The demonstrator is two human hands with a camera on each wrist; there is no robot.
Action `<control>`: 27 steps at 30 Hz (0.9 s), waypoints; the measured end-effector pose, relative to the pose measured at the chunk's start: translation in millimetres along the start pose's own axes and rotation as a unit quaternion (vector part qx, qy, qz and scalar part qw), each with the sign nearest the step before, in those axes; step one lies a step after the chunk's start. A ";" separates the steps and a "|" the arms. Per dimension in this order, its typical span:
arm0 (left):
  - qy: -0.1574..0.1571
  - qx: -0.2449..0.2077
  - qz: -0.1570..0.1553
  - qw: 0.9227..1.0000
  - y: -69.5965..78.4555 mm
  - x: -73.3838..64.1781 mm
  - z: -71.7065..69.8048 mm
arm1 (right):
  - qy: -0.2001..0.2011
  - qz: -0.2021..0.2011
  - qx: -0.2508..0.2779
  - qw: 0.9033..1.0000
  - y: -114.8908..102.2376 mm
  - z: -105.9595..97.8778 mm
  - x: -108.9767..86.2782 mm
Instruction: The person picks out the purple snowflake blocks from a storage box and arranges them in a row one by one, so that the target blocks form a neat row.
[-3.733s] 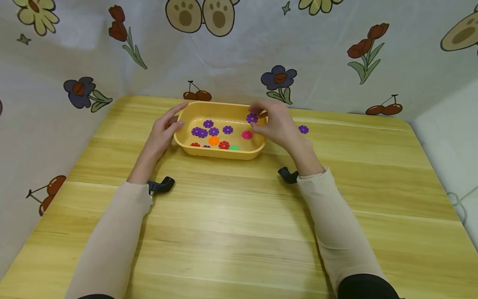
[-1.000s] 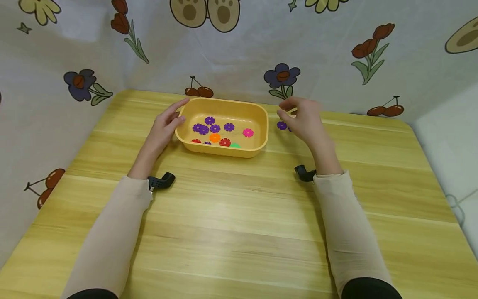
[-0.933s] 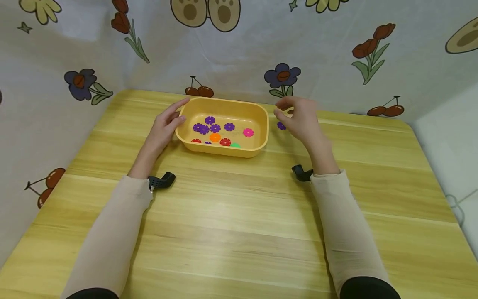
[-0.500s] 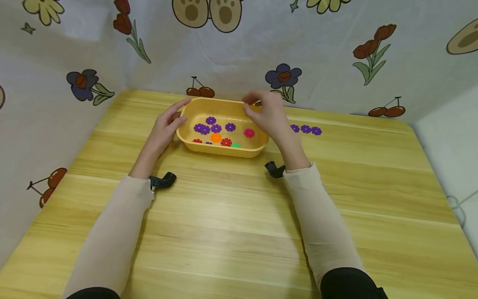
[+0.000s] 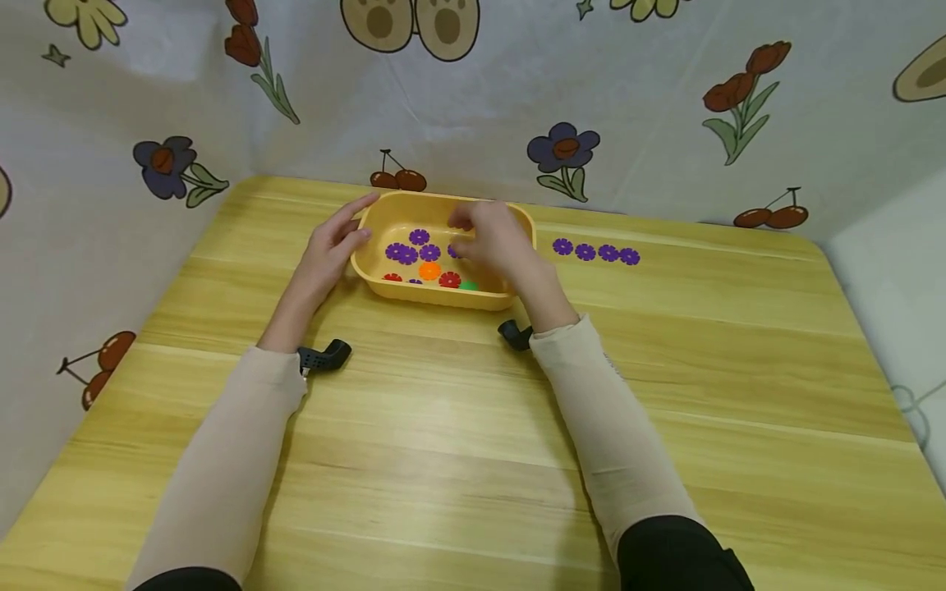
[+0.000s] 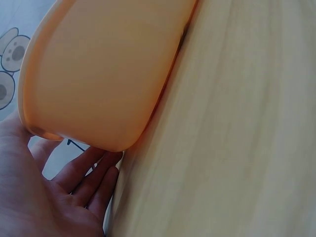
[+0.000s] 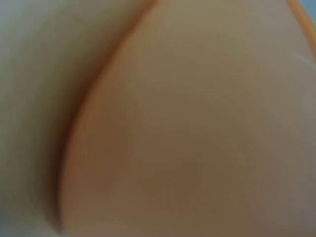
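Note:
A yellow plastic bin [image 5: 436, 299] stands near the table's back edge, holding purple snowflake discs [image 5: 419, 236], an orange disc [image 5: 429, 271], red discs [image 5: 449, 280] and a green disc [image 5: 469, 286]. My left hand [image 5: 322, 254] holds the bin's left end, thumb over the rim; in the left wrist view its fingers lie against the outer wall. Inside the bin hovers my right hand [image 5: 493, 238], finger and thumb apart with nothing visible between them. It partly covers one purple disc. The blurred bin wall [image 7: 197, 123] fills most of the right wrist view.
Right of the bin, several purple snowflake discs [image 5: 585, 252] lie in a row on the wooden table [image 5: 443, 427]. Behind the table hangs a white cloth [image 5: 480, 107] printed with flowers and cherries. Black wrist devices [image 5: 326, 355] stick out from both sleeves.
The right hand let go of a purple disc at the row beside the bin, then moved left over the bin and down into it. The left hand stayed at the bin's left end.

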State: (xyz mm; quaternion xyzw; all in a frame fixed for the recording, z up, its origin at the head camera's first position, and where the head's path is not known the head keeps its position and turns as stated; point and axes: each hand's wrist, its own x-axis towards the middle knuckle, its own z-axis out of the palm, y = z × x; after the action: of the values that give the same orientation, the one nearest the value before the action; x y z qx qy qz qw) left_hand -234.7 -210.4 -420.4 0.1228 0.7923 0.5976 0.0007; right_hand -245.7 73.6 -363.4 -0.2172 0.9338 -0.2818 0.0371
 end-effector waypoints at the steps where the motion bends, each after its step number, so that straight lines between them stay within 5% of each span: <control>1: 0.000 -0.002 0.001 1.000 -0.4 0.3 -0.1 | -0.012 0.005 -0.003 1.000 0.2 2.5 -0.3; 15: -0.003 -0.004 -0.003 1.000 -0.2 0.2 -0.1 | -0.036 0.003 -0.010 0.999 1.7 12.9 -0.2; 27: -0.001 -0.013 -0.002 1.000 0.4 -0.1 -0.7 | 0.005 -0.003 -0.017 1.000 -0.4 12.9 -1.5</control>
State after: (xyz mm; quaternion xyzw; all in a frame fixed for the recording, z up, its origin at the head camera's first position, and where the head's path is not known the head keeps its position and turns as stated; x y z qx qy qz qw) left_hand -234.6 -211.0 -419.8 0.1219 0.7850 0.6074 0.0045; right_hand -241.7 67.4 -374.1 -0.2195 0.9380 -0.2668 0.0274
